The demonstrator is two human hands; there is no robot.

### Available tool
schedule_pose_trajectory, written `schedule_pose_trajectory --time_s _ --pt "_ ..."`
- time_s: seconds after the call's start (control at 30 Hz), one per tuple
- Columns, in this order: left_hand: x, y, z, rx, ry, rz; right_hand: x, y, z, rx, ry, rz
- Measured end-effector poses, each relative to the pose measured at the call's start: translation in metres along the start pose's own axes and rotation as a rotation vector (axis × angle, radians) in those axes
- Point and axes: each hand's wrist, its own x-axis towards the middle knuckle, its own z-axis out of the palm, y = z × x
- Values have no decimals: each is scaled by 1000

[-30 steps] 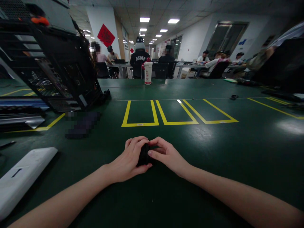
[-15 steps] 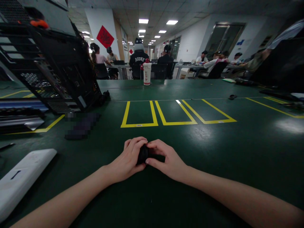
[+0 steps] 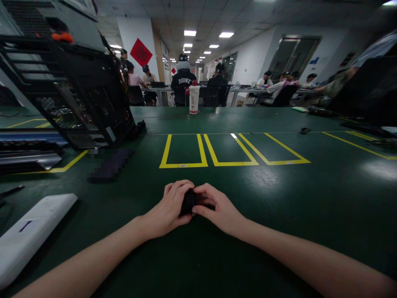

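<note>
Between my hands, low over the green table (image 3: pixel 198 252), is a small black rounded object (image 3: pixel 187 203); its kind cannot be made out, as fingers cover much of it. My left hand (image 3: pixel 173 205) wraps round its left side and top, with the thumb below. From the right, my right hand (image 3: pixel 217 207) pinches its edge with thumb and fingertips, leaving a gap inside the curled fingers.
Yellow tape outlines (image 3: pixel 182 165) mark the table ahead. An open black computer case (image 3: pixel 93 91) stands at left, near a dark pixelated flat item (image 3: pixel 111 165) and a white oblong device (image 3: pixel 37 231). A white cup (image 3: pixel 194 99) stands at the far edge; people sit beyond.
The view has shifted slightly, so the scene sits a little lower and further right. Both hands still grip the black object, its visible edge turned slightly.
</note>
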Motion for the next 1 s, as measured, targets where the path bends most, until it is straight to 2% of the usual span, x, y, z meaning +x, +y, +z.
schedule_pose_trajectory --time_s 0.1,0.27,0.5,0.63,0.77,1.0 --pt "0 0 0 -6 -2 1 -1 -1 2 -89 33 -65" --pt "0 2 -2 -21 -1 -2 2 -4 2 -43 59 20" --pt "-1 2 -4 -48 -3 -16 3 -6 1 20 23 120" --pt "0 1 -3 -37 18 -5 2 -3 2 -4 -9 49" --pt "1 1 -2 -32 6 -4 1 -1 3 -82 13 -37" --pt "0 2 -3 -24 19 12 2 0 5 -129 57 -32"
